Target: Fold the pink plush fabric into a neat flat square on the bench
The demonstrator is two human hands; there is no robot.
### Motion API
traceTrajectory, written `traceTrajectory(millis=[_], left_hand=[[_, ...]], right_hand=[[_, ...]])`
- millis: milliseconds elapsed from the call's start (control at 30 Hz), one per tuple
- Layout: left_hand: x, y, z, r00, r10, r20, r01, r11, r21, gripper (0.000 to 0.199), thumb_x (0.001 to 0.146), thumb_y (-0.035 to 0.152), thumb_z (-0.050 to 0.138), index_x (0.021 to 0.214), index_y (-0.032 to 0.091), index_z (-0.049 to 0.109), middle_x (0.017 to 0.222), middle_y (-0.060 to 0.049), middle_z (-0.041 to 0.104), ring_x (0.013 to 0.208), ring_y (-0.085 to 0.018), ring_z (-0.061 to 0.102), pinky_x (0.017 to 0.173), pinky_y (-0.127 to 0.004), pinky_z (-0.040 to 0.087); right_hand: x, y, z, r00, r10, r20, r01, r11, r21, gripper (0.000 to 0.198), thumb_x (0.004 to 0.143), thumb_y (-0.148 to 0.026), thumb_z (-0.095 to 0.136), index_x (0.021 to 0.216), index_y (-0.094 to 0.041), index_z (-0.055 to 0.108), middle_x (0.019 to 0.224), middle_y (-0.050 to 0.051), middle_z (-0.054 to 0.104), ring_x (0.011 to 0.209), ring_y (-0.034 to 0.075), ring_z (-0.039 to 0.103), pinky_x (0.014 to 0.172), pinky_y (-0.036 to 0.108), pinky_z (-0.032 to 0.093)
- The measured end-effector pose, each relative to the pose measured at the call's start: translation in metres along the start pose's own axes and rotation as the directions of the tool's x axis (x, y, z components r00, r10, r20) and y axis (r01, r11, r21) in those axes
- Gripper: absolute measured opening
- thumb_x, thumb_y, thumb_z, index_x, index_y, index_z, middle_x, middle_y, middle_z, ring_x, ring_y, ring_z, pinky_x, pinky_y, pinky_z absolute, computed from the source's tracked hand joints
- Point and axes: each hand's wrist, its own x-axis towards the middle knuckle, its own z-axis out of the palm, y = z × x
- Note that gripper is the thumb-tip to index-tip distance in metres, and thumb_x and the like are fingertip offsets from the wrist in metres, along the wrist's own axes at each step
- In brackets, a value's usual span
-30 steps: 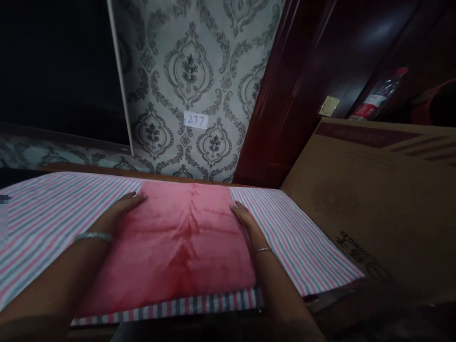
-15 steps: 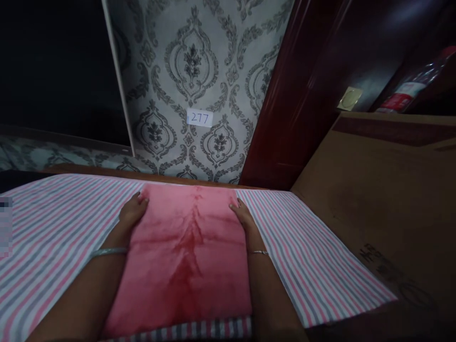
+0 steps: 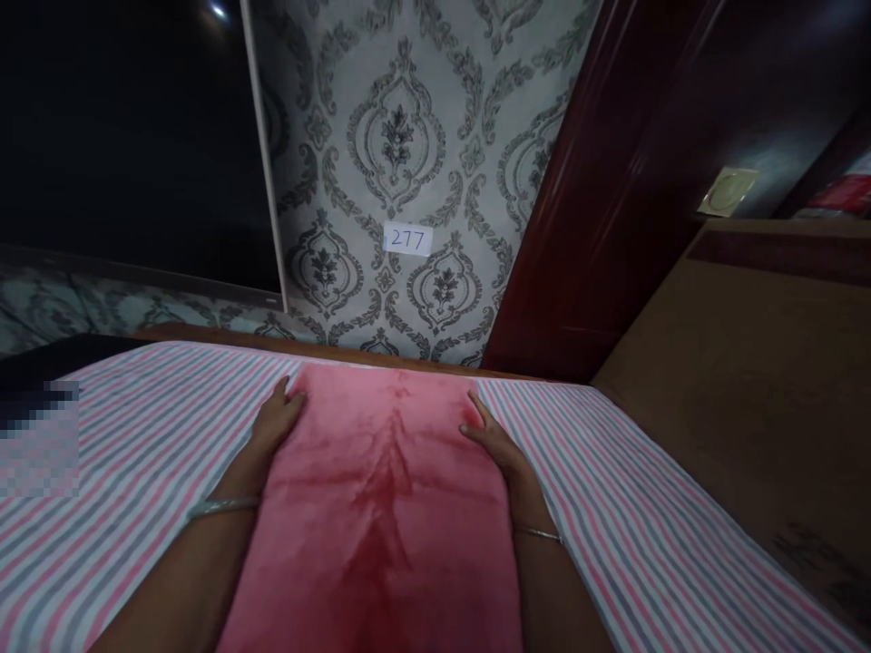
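A pink cloth (image 3: pixel 327 526) lies flat in front of me, with darker red creases and shading down its middle. At its far left corner is my left hand (image 3: pixel 278 417), thumb and forefinger apart, touching the edge. My right hand (image 3: pixel 500 446) rests at the far right edge, its thumb over the cloth and a finger stretched out along the border. The other fingers of both hands are largely hidden. Beneath the cloth spreads a striped sheet (image 3: pixel 170 426) in pink, grey and white.
A large cardboard box (image 3: pixel 735 363) stands along the right side. Behind are a patterned wall with a paper label (image 3: pixel 408 238) reading 277, a dark screen (image 3: pixel 129 136) at left and a dark red wooden panel (image 3: pixel 564 218). A bottle (image 3: pixel 844 195) shows partly at far right.
The view has shifted, so everything sits further right and slightly lower. My right hand's thumb and finger are spread wider, with the thumb further over the cloth. The cloth lies much as before.
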Motion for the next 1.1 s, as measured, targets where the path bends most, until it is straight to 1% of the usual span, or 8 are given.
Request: traceTrajectory(millis=[233,400,500,633,700,833,1000,1100], left_hand=[[-0.001,-0.004,0.000,0.998,0.056,-0.031,-0.057,0.998,-0.040,0.074,0.087,0.032,0.049,0.157,0.015,0.032,0.117,-0.014,0.073,0.108,-0.031,0.070,0.096,-0.042,0.053],[0.001,-0.005,0.001,0.988,0.139,-0.061,-0.146,0.981,-0.128,0.059,0.085,0.026,0.049,0.143,0.018,0.055,0.137,-0.008,0.065,0.127,-0.027,0.060,0.110,-0.038,0.045],[-0.001,-0.005,-0.002,0.984,0.178,-0.027,-0.180,0.970,-0.160,0.048,0.086,0.026,0.047,0.127,0.017,0.069,0.135,-0.006,0.067,0.129,-0.025,0.059,0.112,-0.035,0.042],[-0.003,-0.004,-0.005,0.986,0.164,-0.009,-0.163,0.974,-0.159,0.046,0.085,0.031,0.048,0.121,0.016,0.072,0.127,-0.008,0.071,0.122,-0.026,0.063,0.106,-0.035,0.047],[-0.003,-0.004,-0.005,0.989,0.149,0.002,-0.147,0.977,-0.155,0.047,0.084,0.034,0.050,0.122,0.015,0.072,0.123,-0.010,0.073,0.119,-0.027,0.065,0.104,-0.035,0.049],[-0.007,-0.004,-0.004,0.992,0.121,0.020,-0.117,0.981,-0.152,0.048,0.083,0.036,0.053,0.123,0.017,0.071,0.119,-0.009,0.075,0.114,-0.029,0.067,0.103,-0.038,0.049],[-0.011,0.006,-0.004,0.994,0.102,0.027,-0.096,0.979,-0.180,0.042,0.082,0.031,0.057,0.118,0.020,0.073,0.125,-0.009,0.072,0.121,-0.031,0.063,0.108,-0.041,0.045],[-0.013,0.008,-0.008,0.994,0.102,0.043,-0.090,0.968,-0.234,0.042,0.079,0.037,0.065,0.118,0.021,0.074,0.127,-0.010,0.071,0.125,-0.032,0.061,0.110,-0.042,0.044]], right_hand=[[0.004,0.007,-0.004,1.000,0.000,0.006,0.000,1.000,-0.023,0.107,0.064,-0.056,0.083,0.156,-0.033,0.033,0.167,-0.001,0.020,0.154,0.029,0.018,0.124,0.048,0.019],[0.001,0.002,-0.003,0.998,-0.056,-0.003,0.056,0.997,-0.047,0.107,0.062,-0.061,0.083,0.154,-0.033,0.038,0.167,0.001,0.022,0.155,0.028,0.013,0.125,0.048,0.012],[-0.005,-0.004,0.000,0.999,-0.039,-0.008,0.039,0.998,-0.040,0.105,0.062,-0.061,0.082,0.154,-0.033,0.038,0.167,0.001,0.023,0.155,0.029,0.014,0.125,0.047,0.012],[-0.015,-0.009,0.004,0.999,0.032,0.009,-0.032,0.998,0.054,0.108,0.064,-0.058,0.083,0.156,-0.035,0.032,0.168,0.000,0.018,0.153,0.030,0.024,0.123,0.049,0.021],[-0.019,-0.008,0.004,0.999,0.054,0.007,-0.054,0.994,0.095,0.104,0.067,-0.057,0.082,0.155,-0.036,0.032,0.168,-0.001,0.020,0.152,0.029,0.026,0.122,0.048,0.024],[-0.021,-0.005,0.001,0.999,0.045,-0.020,-0.043,0.991,0.124,0.094,0.071,-0.058,0.079,0.153,-0.034,0.039,0.166,-0.002,0.026,0.153,0.026,0.024,0.123,0.044,0.022],[-0.014,-0.005,0.000,0.995,0.086,-0.042,-0.082,0.992,0.094,0.105,0.067,-0.055,0.081,0.157,-0.031,0.032,0.163,0.003,0.032,0.149,0.029,0.033,0.122,0.045,0.026],[-0.015,-0.008,0.003,0.993,0.107,-0.041,-0.103,0.991,0.090,0.110,0.066,-0.054,0.082,0.158,-0.032,0.026,0.163,0.003,0.032,0.146,0.030,0.038,0.120,0.047,0.030]])
